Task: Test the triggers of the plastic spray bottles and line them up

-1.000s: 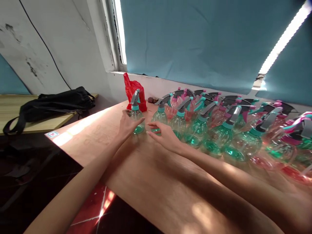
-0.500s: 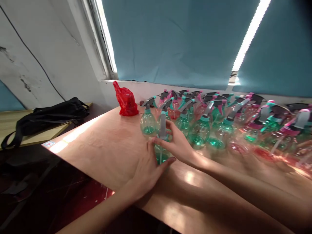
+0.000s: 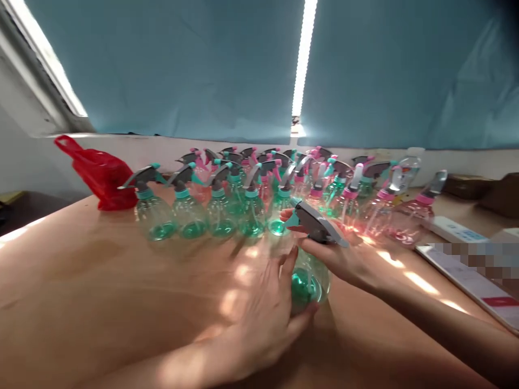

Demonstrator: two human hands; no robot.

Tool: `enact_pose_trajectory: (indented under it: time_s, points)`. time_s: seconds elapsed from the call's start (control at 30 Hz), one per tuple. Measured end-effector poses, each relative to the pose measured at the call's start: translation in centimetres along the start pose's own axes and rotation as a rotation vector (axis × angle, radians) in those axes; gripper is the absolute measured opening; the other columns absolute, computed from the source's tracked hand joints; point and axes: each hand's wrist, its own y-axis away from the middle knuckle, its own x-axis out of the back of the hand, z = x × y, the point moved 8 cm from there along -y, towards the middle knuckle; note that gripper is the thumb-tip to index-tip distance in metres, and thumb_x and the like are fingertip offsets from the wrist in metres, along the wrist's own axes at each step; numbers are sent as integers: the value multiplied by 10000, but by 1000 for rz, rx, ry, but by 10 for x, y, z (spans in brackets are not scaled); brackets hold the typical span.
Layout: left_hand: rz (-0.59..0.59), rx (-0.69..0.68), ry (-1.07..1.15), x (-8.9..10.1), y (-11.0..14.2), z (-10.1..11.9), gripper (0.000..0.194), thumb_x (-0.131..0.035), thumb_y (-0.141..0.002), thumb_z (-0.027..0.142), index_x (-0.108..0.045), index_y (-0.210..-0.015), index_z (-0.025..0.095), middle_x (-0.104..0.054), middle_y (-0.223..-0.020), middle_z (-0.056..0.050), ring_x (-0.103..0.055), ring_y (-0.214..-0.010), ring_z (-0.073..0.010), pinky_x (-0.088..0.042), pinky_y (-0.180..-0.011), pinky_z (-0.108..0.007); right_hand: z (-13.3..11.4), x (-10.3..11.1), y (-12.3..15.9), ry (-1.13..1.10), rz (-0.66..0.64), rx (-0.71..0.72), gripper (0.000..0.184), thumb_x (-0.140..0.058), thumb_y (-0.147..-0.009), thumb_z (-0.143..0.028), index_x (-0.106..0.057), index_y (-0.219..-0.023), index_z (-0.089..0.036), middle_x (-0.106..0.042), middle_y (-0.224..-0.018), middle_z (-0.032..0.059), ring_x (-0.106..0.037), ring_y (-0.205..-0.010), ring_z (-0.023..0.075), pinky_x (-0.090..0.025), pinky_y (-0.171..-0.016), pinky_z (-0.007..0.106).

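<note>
Between my hands is a green-tinted clear spray bottle (image 3: 310, 283) with a grey and teal trigger head, a little tilted. My left hand (image 3: 265, 305) wraps the lower body from the left, thumb near the base. My right hand (image 3: 340, 262) closes around the neck just below the trigger head, and its fingertips show on the far side. Whether the base touches the table is unclear. Just beyond stands a front row of similar green spray bottles (image 3: 251, 216), with pink spray bottles (image 3: 383, 216) to the right and more behind.
A knotted red plastic bag (image 3: 101, 178) sits at the left end of the wooden table (image 3: 121, 292). On the right lie a white box (image 3: 458, 229), a white flat item with a red patch (image 3: 462, 281) and dark brown objects (image 3: 466, 186). Blue sheeting (image 3: 194, 70) covers the window behind.
My view has turned right. Both hands have carried the bottle rightward, away from the row's left end, and its trigger head has swung round to lie across my view.
</note>
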Motion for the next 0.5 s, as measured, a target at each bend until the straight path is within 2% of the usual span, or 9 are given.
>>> enact_pose_trajectory:
  time_s: [0.07,0.13,0.23,0.33,0.4,0.5]
  points:
    - [-45,-75,39,-11,-14,7,843,-570,-919,351,19,-1518,285,-140,-1579,-94,-120,-1433,-328,-173,-1127,-578,16,12,0,-7,14,-7,252,-570,-807,-255,-627,-1044,-317,-657,-920,8,-636,-924,232,-517,-802,392]
    - [-94,-120,117,-22,-24,9,817,-548,-928,326,14,-1518,278,-199,-1561,-98,-212,-1415,-296,-234,-1126,-529,31,23,2,-20,43,-15,186,-568,-781,-219,-629,-938,-298,-613,-772,2,-617,-802,227,-512,-724,397]
    - [-140,-158,143,-38,-34,6,819,-563,-909,315,-14,-1515,259,-275,-1526,-120,-291,-1383,-280,-290,-1110,-498,45,40,5,-53,87,-52,82,-561,-753,-182,-544,-753,-262,-437,-609,-31,-472,-580,164,-423,-541,324]
    - [-183,-135,25,-47,-41,-6,795,-587,-887,338,-108,-1510,219,-330,-1497,-151,-317,-1363,-312,-298,-1091,-536,47,50,6,-83,97,-64,216,-515,-740,-140,-360,-620,-229,-284,-619,-47,-278,-529,105,-273,-482,259]
    - [-207,-100,-70,-48,-44,-15,744,-586,-880,355,-202,-1494,182,-347,-1489,-171,-321,-1360,-335,-296,-1083,-558,45,52,4,-106,84,-46,265,-481,-720,-110,-273,-601,-224,-246,-627,-50,-222,-539,98,-221,-477,254]
    - [-234,-86,-163,-47,-47,-22,666,-568,-888,374,-307,-1461,156,-352,-1491,-178,-318,-1366,-342,-282,-1092,-553,45,52,0,-154,80,-32,277,-463,-688,-80,-241,-619,-230,-215,-609,-66,-175,-516,88,-155,-447,252]
